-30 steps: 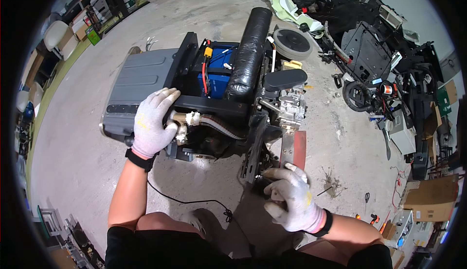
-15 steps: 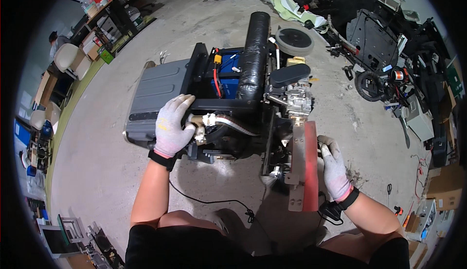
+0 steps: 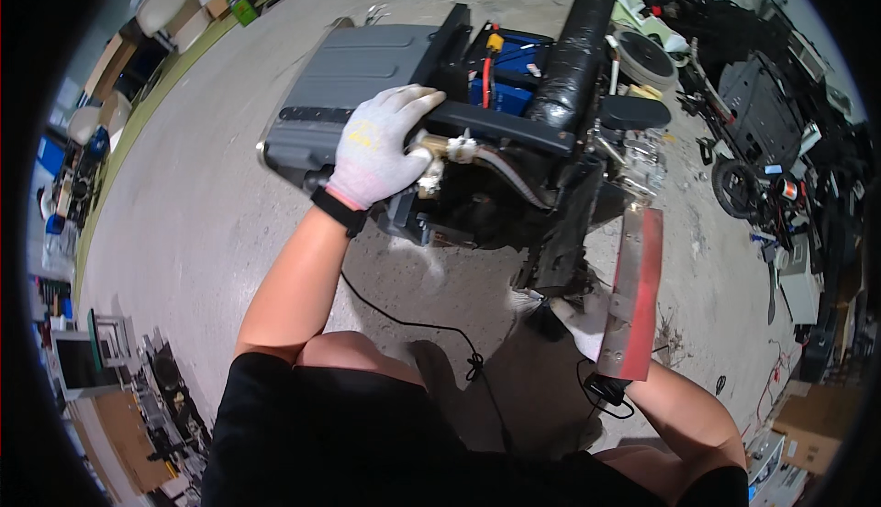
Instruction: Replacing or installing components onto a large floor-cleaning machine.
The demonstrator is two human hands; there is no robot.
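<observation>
Concrete floor (image 3: 184, 232) spreads left of my hands; just ahead sits a grey-and-black machine (image 3: 358, 62); I judge it part-stripped, blue packs (image 3: 516, 98) seated in place beside a red cable (image 3: 486, 83), their bay (image 3: 447, 48) uncovered; my gloved left hand (image 3: 379, 146) rests on the near frame (image 3: 507, 129), fingers extended, thumb beside a brass fitting (image 3: 435, 143); well apart, my right hand (image 3: 585, 325) is half hidden behind a red-edged metal strip (image 3: 645, 296), so I cannot tell whether it grips anything; that strip seems joined at its far end, free at its near one; right of my right hand is a cardboard box (image 3: 817, 429), contents hidden.
</observation>
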